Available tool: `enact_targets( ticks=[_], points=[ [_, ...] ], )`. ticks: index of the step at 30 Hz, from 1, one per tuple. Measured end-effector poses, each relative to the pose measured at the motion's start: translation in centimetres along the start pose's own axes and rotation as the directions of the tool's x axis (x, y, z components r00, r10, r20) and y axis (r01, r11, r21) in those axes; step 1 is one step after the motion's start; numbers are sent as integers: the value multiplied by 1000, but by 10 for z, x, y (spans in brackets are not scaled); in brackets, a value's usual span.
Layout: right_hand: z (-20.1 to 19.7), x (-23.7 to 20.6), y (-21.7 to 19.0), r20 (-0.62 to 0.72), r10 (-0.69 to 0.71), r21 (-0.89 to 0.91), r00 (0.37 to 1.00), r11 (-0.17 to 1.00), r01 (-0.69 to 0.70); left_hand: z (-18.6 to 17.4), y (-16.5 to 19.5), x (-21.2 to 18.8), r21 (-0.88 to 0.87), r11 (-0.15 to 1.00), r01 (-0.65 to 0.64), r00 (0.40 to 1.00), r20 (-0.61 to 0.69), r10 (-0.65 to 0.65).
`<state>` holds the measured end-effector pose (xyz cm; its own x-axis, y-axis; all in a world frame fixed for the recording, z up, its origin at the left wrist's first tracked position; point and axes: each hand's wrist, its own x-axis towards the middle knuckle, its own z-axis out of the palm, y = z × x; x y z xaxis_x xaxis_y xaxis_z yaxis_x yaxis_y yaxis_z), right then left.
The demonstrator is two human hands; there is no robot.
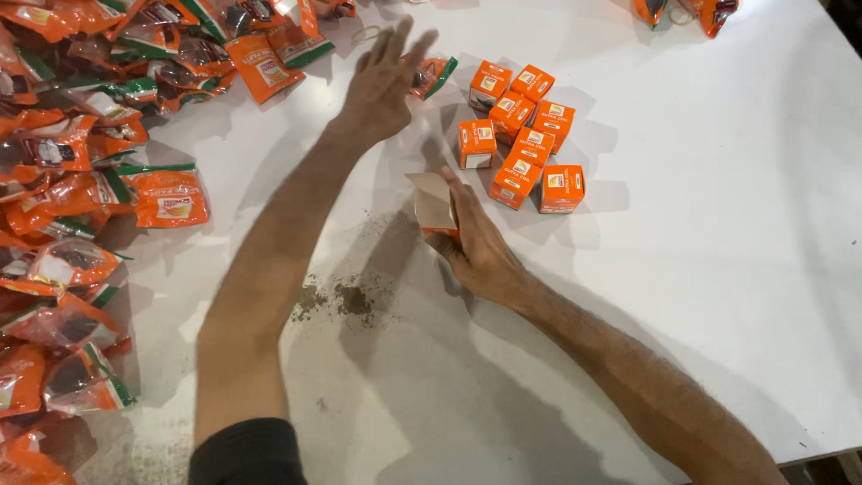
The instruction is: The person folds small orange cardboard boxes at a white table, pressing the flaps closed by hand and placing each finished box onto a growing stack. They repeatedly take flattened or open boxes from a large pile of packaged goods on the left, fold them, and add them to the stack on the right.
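Dark sleeve (247,454) nearest my lens, left hand (382,85) stretched out with fingers spread and grasping nothing, reaching at a lone orange pouch (433,75) just beyond it; right hand (476,251) grips an open orange carton (433,208), flap up. Beyond that hand, nine closed cartons (521,135) look finished; left of my arm, the heap of pouches (72,180) seems mostly unpacked, spilled powder (346,296) between my forearms

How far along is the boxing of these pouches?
Done: eight closed orange boxes sit grouped on the table. In hand: right hand holds an open box; left hand reaches, fingers spread, toward a pouch. Left: a large pouch pile.
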<state>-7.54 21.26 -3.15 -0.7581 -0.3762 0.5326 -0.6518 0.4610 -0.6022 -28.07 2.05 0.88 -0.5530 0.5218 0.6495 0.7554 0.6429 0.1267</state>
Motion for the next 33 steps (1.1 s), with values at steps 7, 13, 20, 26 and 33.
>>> enact_targets(
  ticks=[7, 13, 20, 26, 33],
  points=[
    [-2, -3, -4, 146, -29, 44, 989, 999, 23, 14, 23, -6, 179, 979, 97, 888, 428, -167],
    [-7, 2, -13, 132, -29, 120, 991, 993, 13, -67, 60, -88, -330, 874, 357, 933, 167, -318],
    [-5, 6, -19, 213, 77, 146, 974, 983, -109, -121, 156, -165, -267, 960, -81, 903, -427, -42],
    [-4, -1, -15, 288, 144, 59, 947, 984, -167, -103, 171, -160, -124, 980, -155, 965, -231, 123],
    [-7, 2, -14, 179, -52, 100, 982, 994, 34, -112, 176, -169, -21, 997, -72, 995, -75, 70]
  ],
)
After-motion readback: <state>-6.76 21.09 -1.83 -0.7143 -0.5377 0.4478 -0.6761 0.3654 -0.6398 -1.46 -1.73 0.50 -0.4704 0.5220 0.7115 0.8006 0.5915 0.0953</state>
